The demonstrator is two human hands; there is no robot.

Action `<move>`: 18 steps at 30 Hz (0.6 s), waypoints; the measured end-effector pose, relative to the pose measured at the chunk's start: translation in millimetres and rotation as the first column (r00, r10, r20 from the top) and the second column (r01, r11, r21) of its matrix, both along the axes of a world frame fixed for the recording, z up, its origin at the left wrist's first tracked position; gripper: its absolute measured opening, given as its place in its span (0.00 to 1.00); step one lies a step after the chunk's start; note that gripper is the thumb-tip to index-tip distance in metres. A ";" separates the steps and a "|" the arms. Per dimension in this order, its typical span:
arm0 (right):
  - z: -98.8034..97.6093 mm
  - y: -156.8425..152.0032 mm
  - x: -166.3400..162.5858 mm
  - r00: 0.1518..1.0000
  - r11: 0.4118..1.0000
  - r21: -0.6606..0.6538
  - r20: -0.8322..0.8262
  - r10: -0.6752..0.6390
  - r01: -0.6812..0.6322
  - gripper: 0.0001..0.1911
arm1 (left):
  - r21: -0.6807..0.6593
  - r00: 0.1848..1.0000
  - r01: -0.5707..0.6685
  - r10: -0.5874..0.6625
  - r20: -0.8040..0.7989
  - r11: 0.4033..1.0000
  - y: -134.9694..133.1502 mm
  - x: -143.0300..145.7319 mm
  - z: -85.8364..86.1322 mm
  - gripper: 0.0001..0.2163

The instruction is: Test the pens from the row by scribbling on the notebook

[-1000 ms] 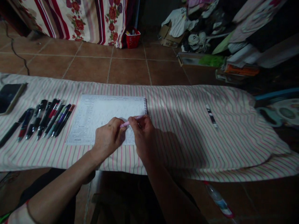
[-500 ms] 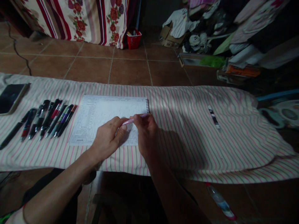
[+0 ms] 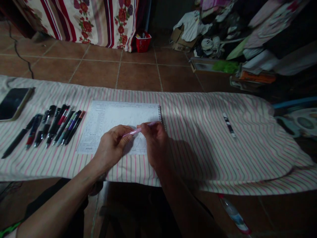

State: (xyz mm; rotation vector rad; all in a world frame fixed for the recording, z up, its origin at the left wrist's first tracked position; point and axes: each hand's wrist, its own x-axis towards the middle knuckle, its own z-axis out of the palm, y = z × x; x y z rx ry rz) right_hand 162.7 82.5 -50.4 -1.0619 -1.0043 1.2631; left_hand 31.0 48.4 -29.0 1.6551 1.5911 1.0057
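A slim pink pen (image 3: 136, 131) is held slantwise between my two hands, above a spiral-bound notebook (image 3: 128, 114). My left hand (image 3: 112, 143) pinches its lower left end between thumb and fingers. Around the upper right part, my right hand (image 3: 156, 138) is closed with thumb and fingertips. Printed text covers the notebook's left strip, and its spiral runs down the right edge. To the left lies a row of several pens (image 3: 58, 125), mostly black, some with red or purple. A black-and-white pen-like stick (image 3: 229, 125) rests alone on the right.
A striped cloth (image 3: 198, 115) covers the long table. At its far left lies a phone (image 3: 15, 103). On the tiled floor are a red basket (image 3: 143, 43), a cardboard box (image 3: 179, 41) with clothes, and a plastic bottle (image 3: 234, 213) below the front edge.
My left hand has shifted slightly left along the pink pen, so more of the pen shows between the hands. The whole view has moved a little; both hands still grip it.
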 end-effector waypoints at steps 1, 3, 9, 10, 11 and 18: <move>0.7 0.0 -0.4 1.000 1.000 -0.005 0.004 0.003 -0.003 0.10 | -0.002 1.000 -0.010 0.010 0.002 1.000 -0.8 0.0 0.1 0.07; 2.0 -0.3 -1.1 1.000 1.000 -0.017 0.004 0.006 -0.006 0.10 | -0.010 1.000 -0.013 0.013 0.007 1.000 -2.2 -0.2 -0.8 0.06; 3.4 -3.6 -2.8 1.000 1.000 -0.004 0.015 0.026 -0.026 0.11 | -0.074 0.991 -0.034 0.043 0.124 0.997 -7.1 2.5 -4.8 0.05; 2.8 -4.0 -3.3 0.999 1.000 0.002 0.022 0.024 -0.024 0.11 | -0.077 0.990 -0.042 0.052 0.135 0.996 -7.9 3.4 -5.3 0.04; 2.1 -4.4 -3.8 0.999 1.000 0.006 0.030 0.019 -0.019 0.11 | -0.066 0.990 -0.050 0.058 0.128 0.997 -8.5 4.3 -5.7 0.04; 2.7 -8.6 -7.2 0.999 0.999 -0.033 -0.016 -0.033 0.033 0.12 | 0.283 0.977 -0.106 0.152 -0.146 0.953 -11.1 12.8 -7.6 0.02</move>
